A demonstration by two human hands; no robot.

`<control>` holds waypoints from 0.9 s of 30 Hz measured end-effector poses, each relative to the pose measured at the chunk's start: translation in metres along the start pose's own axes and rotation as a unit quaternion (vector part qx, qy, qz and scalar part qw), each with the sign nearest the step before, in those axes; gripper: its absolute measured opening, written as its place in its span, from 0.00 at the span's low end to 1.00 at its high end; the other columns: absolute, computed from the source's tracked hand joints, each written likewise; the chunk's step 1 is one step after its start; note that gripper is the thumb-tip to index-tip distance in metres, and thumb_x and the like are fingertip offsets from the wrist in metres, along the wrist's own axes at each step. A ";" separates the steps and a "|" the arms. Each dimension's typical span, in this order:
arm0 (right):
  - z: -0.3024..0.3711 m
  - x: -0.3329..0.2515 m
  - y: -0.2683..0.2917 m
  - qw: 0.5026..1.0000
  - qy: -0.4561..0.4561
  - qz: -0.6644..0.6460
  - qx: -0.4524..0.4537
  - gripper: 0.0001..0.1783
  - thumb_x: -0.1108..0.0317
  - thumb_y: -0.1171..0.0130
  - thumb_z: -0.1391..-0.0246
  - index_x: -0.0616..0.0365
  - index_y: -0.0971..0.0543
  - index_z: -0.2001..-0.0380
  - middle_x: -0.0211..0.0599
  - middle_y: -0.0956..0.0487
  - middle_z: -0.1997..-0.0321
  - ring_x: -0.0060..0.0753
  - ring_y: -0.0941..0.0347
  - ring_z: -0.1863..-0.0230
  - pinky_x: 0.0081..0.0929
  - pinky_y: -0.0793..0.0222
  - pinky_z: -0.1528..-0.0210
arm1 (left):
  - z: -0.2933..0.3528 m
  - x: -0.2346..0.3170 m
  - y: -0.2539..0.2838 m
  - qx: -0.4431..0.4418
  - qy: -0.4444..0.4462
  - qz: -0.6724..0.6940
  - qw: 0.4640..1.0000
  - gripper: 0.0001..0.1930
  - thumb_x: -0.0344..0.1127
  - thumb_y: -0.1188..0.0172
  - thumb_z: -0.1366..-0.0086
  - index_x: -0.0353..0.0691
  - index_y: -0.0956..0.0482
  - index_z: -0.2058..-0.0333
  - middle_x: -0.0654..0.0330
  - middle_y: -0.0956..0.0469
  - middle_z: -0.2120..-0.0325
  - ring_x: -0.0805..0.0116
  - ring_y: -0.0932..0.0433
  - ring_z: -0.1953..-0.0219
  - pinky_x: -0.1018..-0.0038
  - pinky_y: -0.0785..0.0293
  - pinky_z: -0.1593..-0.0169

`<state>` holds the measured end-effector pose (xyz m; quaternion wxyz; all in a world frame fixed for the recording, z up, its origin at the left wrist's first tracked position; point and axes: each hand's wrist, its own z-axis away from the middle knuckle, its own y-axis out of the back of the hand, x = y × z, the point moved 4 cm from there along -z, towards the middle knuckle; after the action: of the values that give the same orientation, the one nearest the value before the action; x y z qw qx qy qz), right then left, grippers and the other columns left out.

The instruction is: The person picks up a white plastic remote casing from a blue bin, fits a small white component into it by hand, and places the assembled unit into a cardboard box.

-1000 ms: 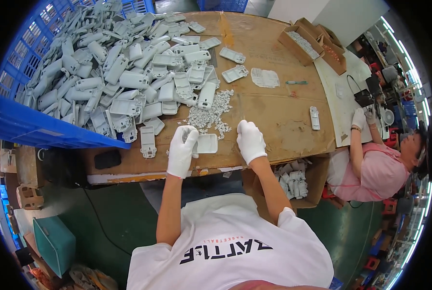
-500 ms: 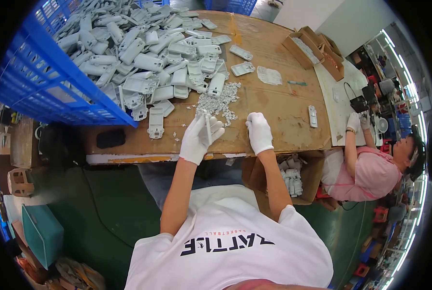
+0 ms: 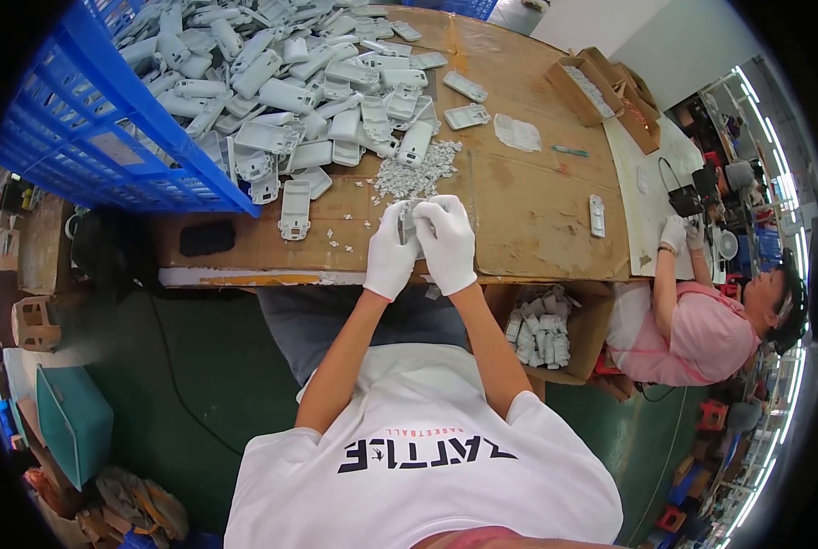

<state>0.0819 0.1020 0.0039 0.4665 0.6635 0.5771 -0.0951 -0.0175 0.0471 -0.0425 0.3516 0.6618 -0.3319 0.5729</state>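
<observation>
Head view, grey plastic shell (image 3: 406, 222): between the gloved hands, largely covered; its long axis seems to run away from the body.
Left hand (image 3: 391, 256): nearer, fingers closed round the shell, which lies along their right side.
Right hand (image 3: 449, 247): fingers curled in at the shell's right edge; cannot tell whether they pinch anything.
Small white parts (image 3: 420, 171): heaped just beyond the fingers.

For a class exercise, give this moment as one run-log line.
left hand: holds grey casing; right hand: at same casing; nearby: small white parts
</observation>
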 end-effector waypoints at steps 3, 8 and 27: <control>0.001 -0.006 -0.005 0.992 0.034 0.124 0.016 0.08 0.75 0.34 0.50 0.54 0.20 0.66 0.38 0.25 0.62 0.43 0.26 0.60 0.37 0.27 0.58 | 0.002 -0.001 0.000 0.024 0.011 -0.010 1.000 0.20 0.29 0.39 0.36 0.38 0.27 0.45 0.46 0.18 0.57 0.54 0.16 0.54 0.65 0.23 0.51; -0.001 -0.004 -0.001 0.994 -0.102 0.036 0.000 0.13 0.75 0.34 0.51 0.55 0.21 0.60 0.36 0.25 0.60 0.39 0.25 0.58 0.34 0.28 0.55 | 0.008 -0.001 0.003 0.026 0.015 -0.018 0.999 0.17 0.27 0.40 0.36 0.37 0.24 0.48 0.50 0.16 0.60 0.60 0.15 0.56 0.68 0.22 0.53; 0.008 0.001 -0.001 0.969 -0.172 -0.091 -0.155 0.24 0.78 0.48 0.40 0.60 0.24 0.40 0.51 0.16 0.54 0.41 0.18 0.52 0.31 0.26 0.48 | 0.011 0.017 0.015 0.024 0.054 0.012 0.998 0.15 0.24 0.39 0.37 0.32 0.20 0.51 0.56 0.14 0.60 0.74 0.16 0.56 0.75 0.21 0.52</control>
<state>0.0847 0.0969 -0.0020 0.6453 0.5015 0.5538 -0.1593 -0.0222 0.0292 -0.0251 0.3467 0.6339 -0.3064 0.6198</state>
